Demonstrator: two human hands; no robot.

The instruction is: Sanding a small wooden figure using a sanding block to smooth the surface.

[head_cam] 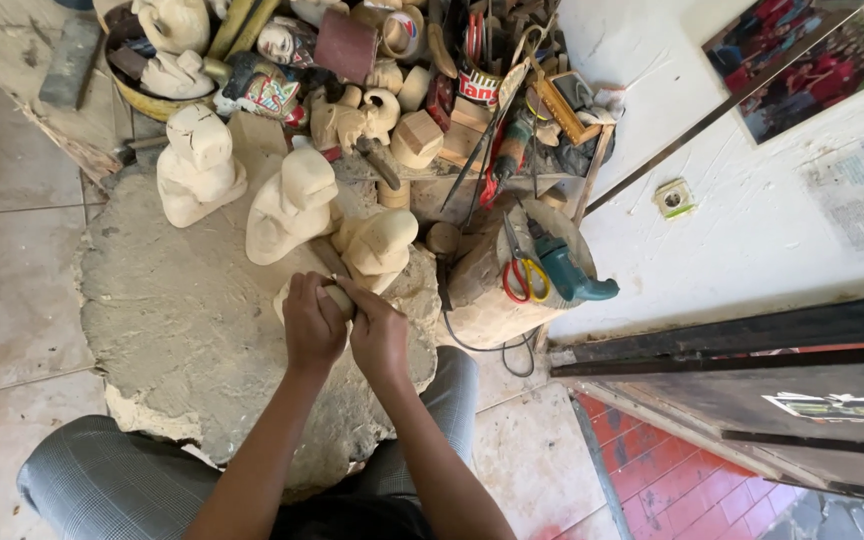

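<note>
I see my left hand [312, 325] and right hand [379, 335] pressed together, both clamped on a small pale wooden carving [337, 297] over the near part of the rough stone slab [182, 330]. Just beyond stand three unfinished pale figurines [292, 205]. To the right, red-handled scissors [524, 275] and a teal power drill [567, 270] rest on a stump [482, 300].

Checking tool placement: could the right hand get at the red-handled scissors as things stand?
Probably yes. The scissors lie uncovered atop the stump to the right, beside the teal drill. But the right hand is wrapped around the small wooden carving with the left hand.
</note>
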